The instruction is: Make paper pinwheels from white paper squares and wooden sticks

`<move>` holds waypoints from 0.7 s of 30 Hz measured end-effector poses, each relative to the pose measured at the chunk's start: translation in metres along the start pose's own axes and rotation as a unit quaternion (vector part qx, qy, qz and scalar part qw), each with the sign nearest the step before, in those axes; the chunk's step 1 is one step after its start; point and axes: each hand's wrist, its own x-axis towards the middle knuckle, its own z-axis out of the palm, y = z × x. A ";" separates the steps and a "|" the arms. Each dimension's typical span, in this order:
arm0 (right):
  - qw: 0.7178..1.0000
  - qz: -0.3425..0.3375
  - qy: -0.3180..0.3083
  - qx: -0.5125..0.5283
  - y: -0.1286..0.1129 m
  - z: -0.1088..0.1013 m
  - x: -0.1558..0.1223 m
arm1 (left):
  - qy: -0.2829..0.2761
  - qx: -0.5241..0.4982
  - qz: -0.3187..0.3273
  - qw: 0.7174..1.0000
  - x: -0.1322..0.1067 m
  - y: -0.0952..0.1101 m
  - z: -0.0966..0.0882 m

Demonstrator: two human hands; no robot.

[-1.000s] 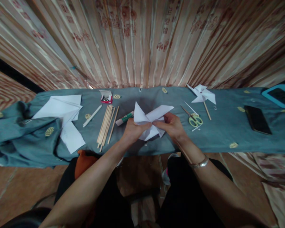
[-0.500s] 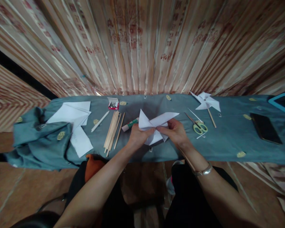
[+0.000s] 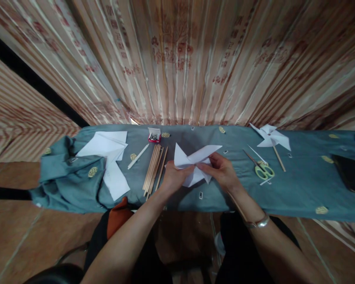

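Between my hands is a white paper pinwheel (image 3: 192, 159), its points folded in toward the middle and no stick showing on it. My left hand (image 3: 177, 175) grips its left side, thumb pressed near the centre. On the right side my right hand (image 3: 221, 169) pinches the paper, its thumb also by the centre and its fingers behind a blade. A bundle of wooden sticks (image 3: 154, 167) lies just left of my left hand. Right of my right hand are green-handled scissors (image 3: 264, 170) with thin paper strips beside them.
A pinwheel on a stick (image 3: 273, 138) lies at the back right, with a black phone (image 3: 349, 173) farther right. At the left are white paper sheets (image 3: 115, 179), a white pen (image 3: 138, 156) and a small red box of metal pins (image 3: 154, 136). Grey-green cloth (image 3: 236, 201) covers the table.
The view has swung left, so everything sits farther right and slightly lower. Both hands keep hold of the pinwheel, and the glue stick beside my left hand is now hidden.
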 end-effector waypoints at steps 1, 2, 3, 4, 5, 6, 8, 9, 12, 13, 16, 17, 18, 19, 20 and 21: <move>1.000 -0.007 0.003 0.004 -0.001 0.001 0.001 | 0.016 0.000 0.003 1.000 0.003 0.004 -0.006; 1.000 -0.014 0.013 0.006 -0.002 0.001 0.003 | 0.039 -0.002 0.011 0.999 0.007 0.008 -0.013; 0.999 -0.020 0.028 0.006 -0.002 0.001 0.004 | 0.069 -0.005 0.026 0.997 0.012 0.013 -0.021; 0.999 -0.024 0.044 0.001 -0.001 0.001 0.007 | 0.095 -0.015 0.049 0.994 0.017 0.019 -0.031; 0.998 -0.027 0.059 -0.009 0.001 0.000 0.009 | 0.145 -0.031 0.075 0.986 0.022 0.026 -0.042; 0.997 -0.031 0.069 -0.023 0.003 0.000 0.012 | 0.178 -0.042 0.091 0.979 0.027 0.034 -0.053; 0.993 -0.053 0.072 -0.071 0.010 0.003 0.018 | 0.241 -0.072 0.138 0.958 0.033 0.051 -0.076; 0.990 -0.069 0.063 -0.103 0.013 0.006 0.022 | 0.272 -0.095 0.158 0.944 0.034 0.059 -0.087; 0.965 -0.130 -0.002 -0.229 0.016 0.025 0.038 | 0.306 -0.165 0.217 0.912 0.031 0.079 -0.111; 0.948 -0.152 -0.029 -0.277 0.014 0.035 0.045 | 0.305 -0.184 0.232 0.905 0.029 0.083 -0.116; 0.866 -0.212 -0.094 -0.444 0.006 0.068 0.073 | 0.294 -0.221 0.251 0.895 0.023 0.091 -0.126; 0.822 -0.233 -0.113 -0.507 0.003 0.079 0.083 | 0.292 -0.228 0.252 0.894 0.021 0.092 -0.127; 0.778 -0.247 -0.128 -0.564 0.001 0.089 0.094 | 0.293 -0.234 0.252 0.892 0.020 0.092 -0.127; 0.763 -0.249 -0.137 -0.580 0.000 0.099 0.105 | 0.294 -0.237 0.251 0.891 0.019 0.092 -0.127; 0.755 -0.251 -0.142 -0.589 0.000 0.107 0.115 | 0.295 -0.236 0.250 0.892 0.019 0.092 -0.127; 0.746 -0.251 -0.146 -0.599 0.000 0.115 0.124 | 0.292 -0.233 0.249 0.894 0.018 0.092 -0.127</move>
